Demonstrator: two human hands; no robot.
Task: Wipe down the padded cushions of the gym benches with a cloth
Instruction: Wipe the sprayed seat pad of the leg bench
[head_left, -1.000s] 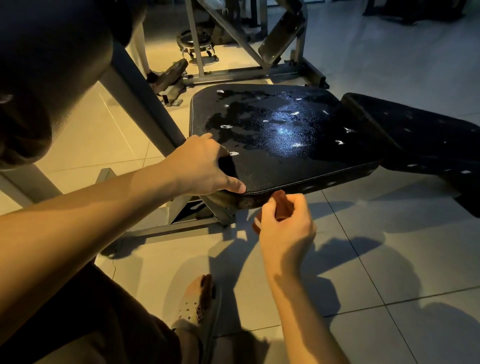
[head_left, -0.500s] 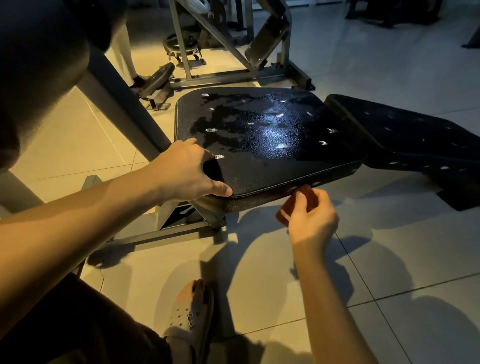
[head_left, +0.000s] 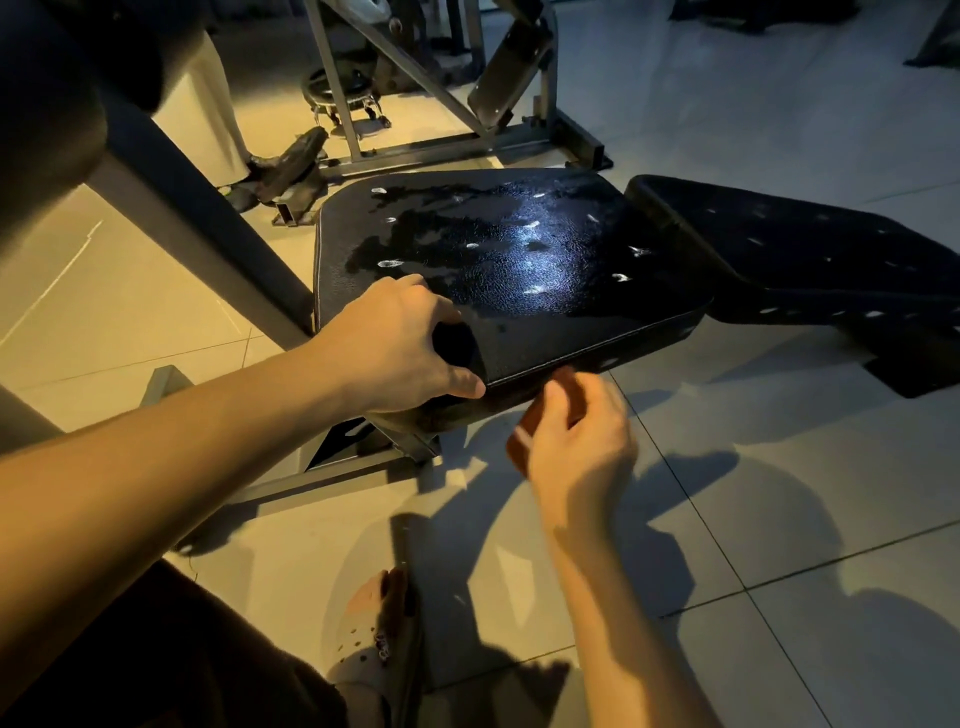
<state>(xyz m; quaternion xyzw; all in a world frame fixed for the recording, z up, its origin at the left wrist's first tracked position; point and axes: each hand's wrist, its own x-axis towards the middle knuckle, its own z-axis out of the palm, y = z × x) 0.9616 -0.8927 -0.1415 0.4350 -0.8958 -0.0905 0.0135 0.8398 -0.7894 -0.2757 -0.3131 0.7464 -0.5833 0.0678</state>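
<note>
The cloth, one small reddish-brown wad, sits in the right hand, just below and in front of the near edge of the seat cushion. Its long axis runs from lower left to upper right through the fist, and the upper end points at that edge. Whether it touches the padding cannot be told. The right fingers are curled tight round it, with the thumb closing the front.

The left hand arches over the near left corner of the seat cushion. Its fingers are bent down onto the top and its thumb lies along the front seam, so it holds that corner.

There are two black cushions. The seat cushion is nearly square, shines wet in patches and carries scattered white specks. The back cushion lies just beside it on the right. It is longer and its length runs off to the right, so the bench as a whole lies left to right.

A grey steel post slants up to the left behind the left forearm. One foot in a pale holed sandal stands on the tiled floor below the hands. One other grey machine frame stands behind the bench
</note>
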